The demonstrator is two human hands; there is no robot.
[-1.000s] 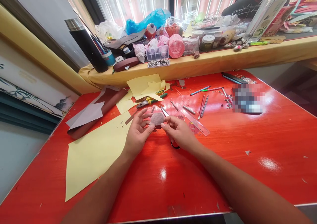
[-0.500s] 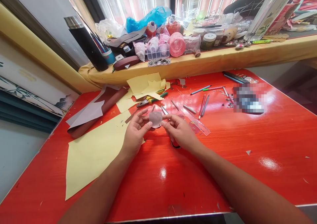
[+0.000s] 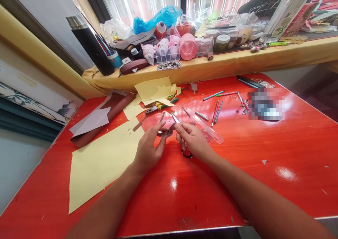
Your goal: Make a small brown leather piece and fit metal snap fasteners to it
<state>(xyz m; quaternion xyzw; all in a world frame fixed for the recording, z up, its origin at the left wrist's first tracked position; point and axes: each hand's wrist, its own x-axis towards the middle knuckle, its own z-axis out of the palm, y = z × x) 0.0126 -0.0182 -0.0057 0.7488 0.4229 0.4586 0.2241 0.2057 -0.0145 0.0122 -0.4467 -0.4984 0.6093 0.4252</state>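
Between finger and thumb, my right hand (image 3: 191, 137) pinches a small dark round piece (image 3: 171, 127), which is tilted nearly edge-on. My left hand (image 3: 151, 145) is beside it on the left, with fingers and thumb apart around small dark bits on the table. Whether its fingertips touch the piece cannot be made out. Scissors (image 3: 175, 118) lie just beyond and under my right hand, blades pointing away and one black handle loop showing below the hand.
Yellow paper (image 3: 102, 168) lies at the left, with a brown roll (image 3: 105, 123) behind it. Pliers (image 3: 158, 107), a clear ruler (image 3: 211, 130) and pens (image 3: 218, 112) are beyond my hands. A cluttered ledge (image 3: 224, 64) runs along the back.
The round piece has turned from facing me to nearly edge-on. My left fingers have come away from its left edge and spread, while my right hand keeps its pinch.
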